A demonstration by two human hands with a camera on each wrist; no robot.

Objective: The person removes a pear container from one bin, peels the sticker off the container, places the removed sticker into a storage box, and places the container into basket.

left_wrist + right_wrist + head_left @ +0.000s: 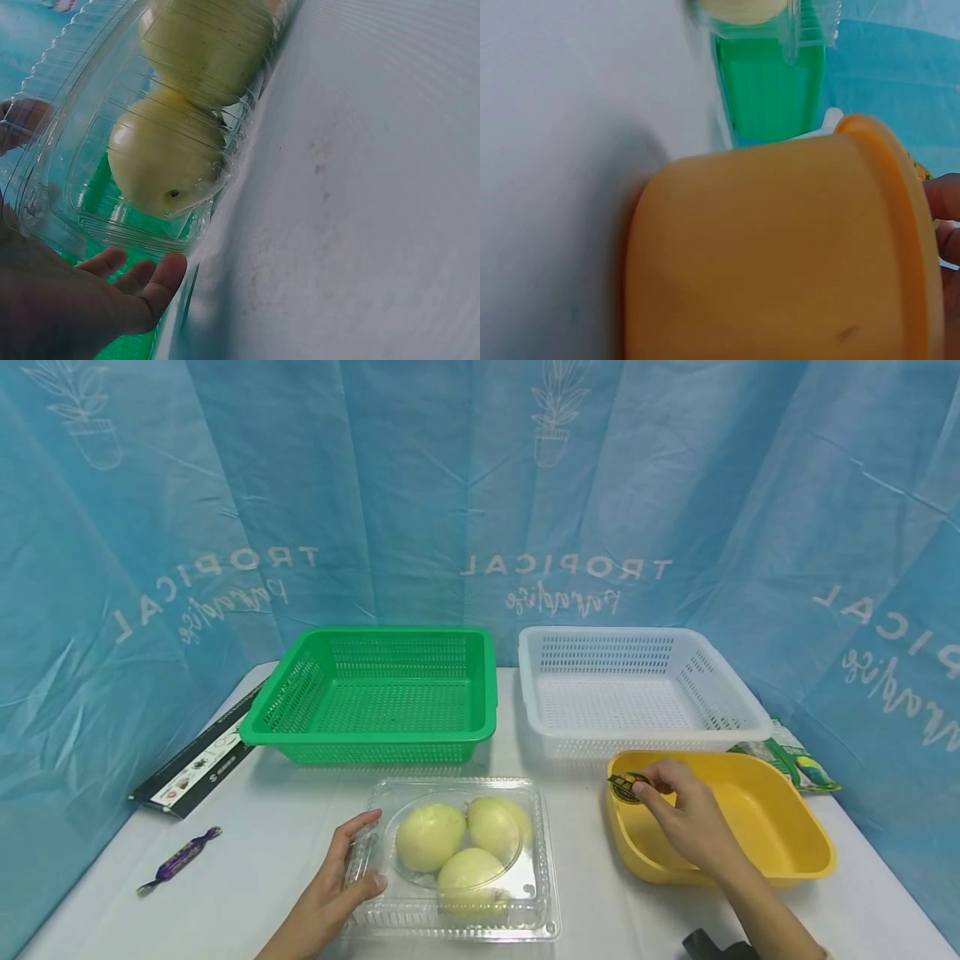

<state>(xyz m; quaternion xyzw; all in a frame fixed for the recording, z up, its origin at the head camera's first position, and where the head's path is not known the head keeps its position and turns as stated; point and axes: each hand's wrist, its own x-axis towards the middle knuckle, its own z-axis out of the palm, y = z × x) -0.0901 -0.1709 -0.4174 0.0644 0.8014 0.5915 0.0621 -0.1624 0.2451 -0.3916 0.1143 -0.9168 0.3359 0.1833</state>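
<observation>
Three round, pale yellow-green fruits point(431, 837) sit inside a lidded clear plastic clamshell box point(546, 893) on the white table. My left hand point(330, 885) rests at the box's left side, fingers and thumb spread along its edge. In the left wrist view, the left hand's thumb point(166, 281) stands close to the box's ribbed corner. Over the left rim of a yellow basin point(750, 802), my right hand point(686, 814) pinches a small black-and-yellow item point(627, 787); its exact kind is unclear. The basin's outer wall hides most of that hand in the right wrist view.
Behind the clamshell box stands a green basket point(390, 750), with a white basket point(637, 739) to its right. A purple wrapped candy point(180, 858) and a long black box point(202, 760) lie at left. A green packet point(801, 760) lies beside the yellow basin.
</observation>
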